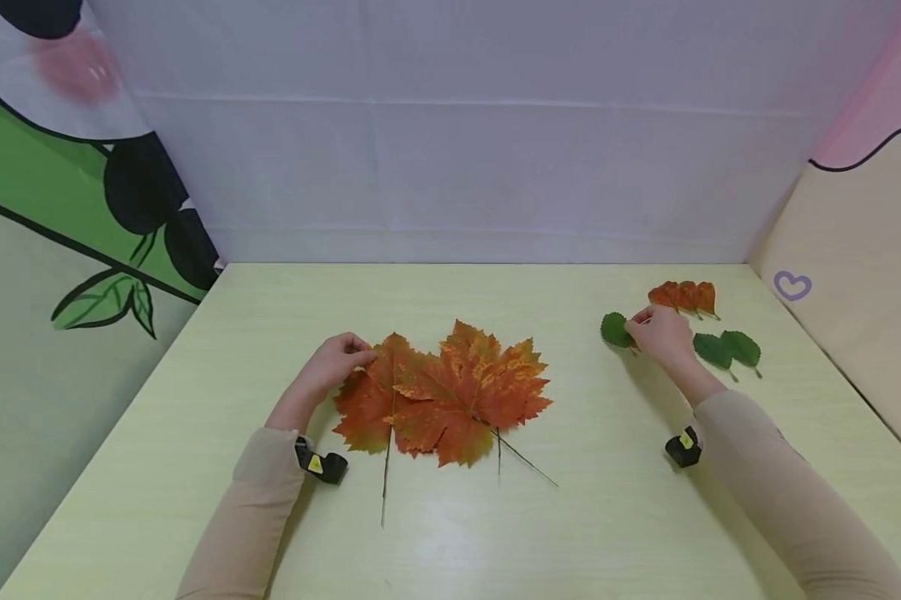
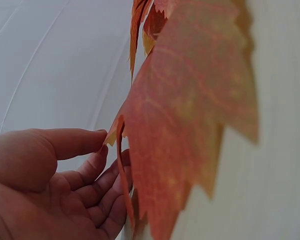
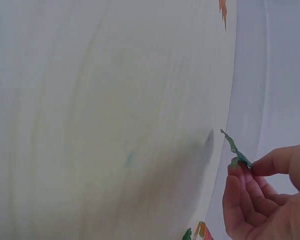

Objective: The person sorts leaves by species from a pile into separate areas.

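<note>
Two hands, each pinching a leaf. Left hand: thumb and finger on the edge of a big orange leaf, other fingers loosely bent. Right hand: thumb and finger pinched tight on a green leaf, remaining fingers curled in. Surface: pale, smooth, faint wood grain, soft sheen near the front. White creased cloth stands behind it.

Big orange leaf: broad, pointed lobes, jagged saw-tooth edge, fine veins, thin like printed fabric, red-orange going yellow-green; left of centre, partly under more orange leaves of the same sort. Thin dark wiry stems stick out toward the front.

Green leaf: small, rounded, finely toothed, shown nearly edge-on and bent in the right wrist view. It's on the right side, left of two green leaves that touch each other. Small orange leaves, mottled red-brown, short stems, sit in a close row just behind
</note>
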`<state>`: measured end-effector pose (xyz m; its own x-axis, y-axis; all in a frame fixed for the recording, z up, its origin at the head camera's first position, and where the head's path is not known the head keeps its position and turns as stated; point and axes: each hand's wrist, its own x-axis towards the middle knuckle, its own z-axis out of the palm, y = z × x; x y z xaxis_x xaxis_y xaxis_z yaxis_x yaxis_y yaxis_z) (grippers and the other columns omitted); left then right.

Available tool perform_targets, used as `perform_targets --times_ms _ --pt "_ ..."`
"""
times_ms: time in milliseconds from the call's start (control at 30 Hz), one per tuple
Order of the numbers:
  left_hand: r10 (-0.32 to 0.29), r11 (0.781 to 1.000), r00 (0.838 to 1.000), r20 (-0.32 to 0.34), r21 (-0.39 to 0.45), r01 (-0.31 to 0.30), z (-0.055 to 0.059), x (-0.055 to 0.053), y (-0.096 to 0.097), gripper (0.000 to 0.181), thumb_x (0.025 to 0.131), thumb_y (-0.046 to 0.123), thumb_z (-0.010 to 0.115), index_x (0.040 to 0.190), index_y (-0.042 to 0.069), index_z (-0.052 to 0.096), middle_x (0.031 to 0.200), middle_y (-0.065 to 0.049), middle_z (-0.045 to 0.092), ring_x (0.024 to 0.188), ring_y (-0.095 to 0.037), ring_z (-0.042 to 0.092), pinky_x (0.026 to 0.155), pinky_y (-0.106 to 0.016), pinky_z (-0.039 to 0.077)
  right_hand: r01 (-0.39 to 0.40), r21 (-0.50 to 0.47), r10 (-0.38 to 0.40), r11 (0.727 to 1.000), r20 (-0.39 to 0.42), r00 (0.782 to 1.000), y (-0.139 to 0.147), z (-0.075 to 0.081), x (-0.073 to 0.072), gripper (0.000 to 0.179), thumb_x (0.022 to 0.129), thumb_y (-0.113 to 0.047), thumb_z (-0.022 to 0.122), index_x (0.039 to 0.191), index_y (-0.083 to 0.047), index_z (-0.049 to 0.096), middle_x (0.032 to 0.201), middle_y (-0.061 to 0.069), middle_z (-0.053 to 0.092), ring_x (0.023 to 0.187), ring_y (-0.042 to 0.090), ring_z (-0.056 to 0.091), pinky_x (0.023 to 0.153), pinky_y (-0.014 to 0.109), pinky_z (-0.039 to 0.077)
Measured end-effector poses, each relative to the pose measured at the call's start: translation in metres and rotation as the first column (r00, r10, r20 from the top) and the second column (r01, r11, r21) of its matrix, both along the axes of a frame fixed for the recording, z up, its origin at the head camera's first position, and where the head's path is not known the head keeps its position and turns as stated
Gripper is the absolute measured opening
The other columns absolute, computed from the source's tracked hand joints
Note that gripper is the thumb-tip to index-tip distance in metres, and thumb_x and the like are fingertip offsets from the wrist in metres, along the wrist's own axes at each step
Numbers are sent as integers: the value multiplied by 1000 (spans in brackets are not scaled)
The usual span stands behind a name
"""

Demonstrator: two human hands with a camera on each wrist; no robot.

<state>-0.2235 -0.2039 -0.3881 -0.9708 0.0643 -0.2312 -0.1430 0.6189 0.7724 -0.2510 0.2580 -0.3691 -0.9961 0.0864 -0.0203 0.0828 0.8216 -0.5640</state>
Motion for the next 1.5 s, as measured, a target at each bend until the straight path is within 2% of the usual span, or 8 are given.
perform_targets --times_ms 267,433,800,1000,1133,1300,1500 --pt "4 1000 1000 -1 2 -4 1 0 1 24 92 21 51 102 -1 50 92 -10 52 74 -21 42 62 -29 37 22 -8 -21 1000 47 999 15 -3 9 29 86 -19 48 99 4 58 69 8 65 72 26 58 62 33 41" --pt "2 1000 1000 2 6 -3 1 -1 1 24 92 21 51 102 -1 50 93 -11 52 74 -20 43 62 -28 37 52 11 -53 999 78 996 22 -8 12 32 86 -22 48 100 4 60 73 9 65 80 29 57 68 38 42" --pt "1 1000 1000 -12 14 0 3 -1 3 23 92 19 52 101 -2 50 92 -11 53 73 -20 43 62 -29 36 58 70 -64 996 89 994 35 -8 19 32 87 -24 48 97 5 60 78 14 64 81 32 56 64 37 40" --pt "-3 1000 1000 -7 18 3 4 -1 2 23 92 20 52 101 -1 50 93 -11 52 74 -21 43 63 -29 36 -1 152 -14 988 102 995 39 -5 22 35 87 -27 47 96 6 58 92 21 61 82 35 56 64 40 43" --pt "4 1000 1000 5 2 -4 4 0 1 25 92 22 51 103 0 50 94 -11 52 76 -21 43 64 -28 37 -26 157 9 987 110 994 36 -1 25 35 88 -27 47 98 5 57 96 23 60 83 36 56 64 41 43" --pt "0 1000 1000 -1 9 0 5 1 1 25 93 21 50 103 -1 49 94 -11 51 74 -21 42 63 -29 37 -71 144 59 987 87 994 20 0 24 35 87 -27 50 99 5 58 95 21 62 78 32 57 62 38 43" --pt "-1 1000 1000 -17 28 2 4 3 2 23 94 19 49 102 -2 49 92 -11 51 73 -20 42 63 -29 36 -160 102 155 982 56 986 -13 0 19 33 89 -26 53 100 4 59 93 18 62 80 29 56 69 39 43"
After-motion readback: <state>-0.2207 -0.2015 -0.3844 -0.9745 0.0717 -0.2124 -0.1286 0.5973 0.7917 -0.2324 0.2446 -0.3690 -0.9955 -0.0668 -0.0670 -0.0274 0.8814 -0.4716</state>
